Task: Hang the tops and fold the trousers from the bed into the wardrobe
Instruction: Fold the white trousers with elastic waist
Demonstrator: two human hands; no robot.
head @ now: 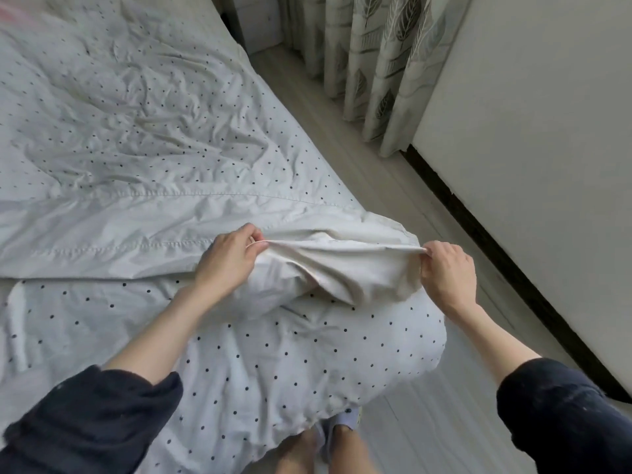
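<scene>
A cream garment [342,268] is stretched between both hands above the bed's [136,131] corner; the left hand [229,258] and right hand [448,271] each pinch its top edge.

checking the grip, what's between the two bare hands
In the head view, a taut edge of plain cream cloth spans from the left hand to the right hand, both pinching it.

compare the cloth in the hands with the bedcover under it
The cloth is plain cream; the bedcover is white with dark dots. The cloth is stretched taut between the left hand and right hand; the bedcover lies loose and rumpled. Both are pale fabric.
</scene>
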